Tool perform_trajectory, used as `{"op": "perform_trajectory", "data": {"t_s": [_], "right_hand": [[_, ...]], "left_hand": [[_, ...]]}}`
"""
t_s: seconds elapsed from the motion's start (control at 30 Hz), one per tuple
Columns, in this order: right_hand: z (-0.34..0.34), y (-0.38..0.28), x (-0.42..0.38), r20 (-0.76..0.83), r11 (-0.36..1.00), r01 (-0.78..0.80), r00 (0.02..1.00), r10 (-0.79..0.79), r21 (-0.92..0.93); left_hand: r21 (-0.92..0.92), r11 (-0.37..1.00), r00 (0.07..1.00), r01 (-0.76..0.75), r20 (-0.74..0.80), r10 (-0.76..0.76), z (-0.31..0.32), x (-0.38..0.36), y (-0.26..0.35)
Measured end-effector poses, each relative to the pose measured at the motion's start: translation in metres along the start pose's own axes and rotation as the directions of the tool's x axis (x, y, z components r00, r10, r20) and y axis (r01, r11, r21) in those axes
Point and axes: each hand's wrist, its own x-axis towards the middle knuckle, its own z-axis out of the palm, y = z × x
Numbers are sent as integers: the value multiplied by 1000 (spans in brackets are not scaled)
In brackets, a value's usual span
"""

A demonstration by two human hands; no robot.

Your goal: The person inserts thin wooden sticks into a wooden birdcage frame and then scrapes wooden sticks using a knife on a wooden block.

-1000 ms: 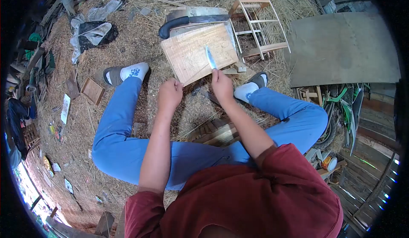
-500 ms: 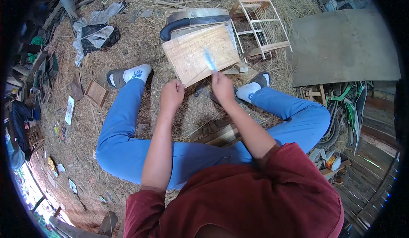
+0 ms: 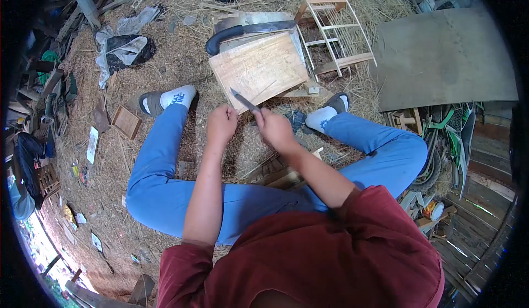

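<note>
Right hand [image 3: 275, 130] grips small steel-bladed knife [image 3: 244, 100]; left hand [image 3: 221, 125] fisted, contents indiscernible; scored pale wooden board [image 3: 259, 70] beyond; carving seemingly midway.

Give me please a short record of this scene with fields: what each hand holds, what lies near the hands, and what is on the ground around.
right hand: closed grip on a knife, blade pointing up and to the left
left hand: closed in a fist beside the knife; what it holds is too small to tell
in front of hands: wooden board, flat on the straw, scored with cut marks
behind board: large chopper with a black handle
right of board: small wooden frame rack
ground: straw, a grey flat sheet at the right
</note>
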Motion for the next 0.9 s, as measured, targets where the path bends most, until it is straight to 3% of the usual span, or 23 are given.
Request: {"op": "perform_trajectory", "data": {"t_s": [0.03,0.07,0.13,0.17,0.2,0.27,0.3,0.33,0.43,0.47,0.53,0.57,0.73,0.9], "right_hand": [[1,11,10,-108,998,7,994,0,62],[0,24,22,-178,982,-101,975,129,162],[-17,26,33,-220,970,-199,949,227,140],[-11,20,27,-196,954,-192,951,239,228],[-4,17,18,-198,955,-191,951,237,226],[5,12,4,-95,995,-69,993,75,66],[-18,2,7,-19,995,-100,995,99,-29],[-24,12,17,-19,995,-96,995,96,-25],[-23,28,38,-212,967,-206,949,235,149],[-14,26,31,-212,967,-206,949,235,149],[-3,7,6,-61,997,-52,997,55,55],[7,10,4,-92,998,-20,995,25,57],[-24,30,38,-208,972,-176,956,206,156],[-7,4,5,-90,996,-39,995,46,75]], "left_hand": [[1,1000,1000,-1,4,1,0,0,-1],[6,1000,1000,1,6,-1,0,0,-2],[94,994,998,-54,-24,57,-1,-1,-1],[94,994,998,-54,-22,57,-2,-2,0],[59,998,1000,-25,-5,25,-2,-1,1],[21,1000,1000,7,5,-7,-2,-1,2],[-7,1000,1000,1,2,-1,0,-2,-1],[-33,999,1000,-7,1,7,1,-2,-3],[-37,999,1000,-19,-15,18,3,-1,-6],[-37,999,1000,-19,-16,18,2,-1,-6],[-12,999,999,-33,-17,33,1,-1,-4],[-11,999,999,-30,-21,30,1,-2,-4],[43,999,1000,-26,-12,26,2,-2,-3],[-18,1000,1000,5,-7,-5,4,0,-5]]}}
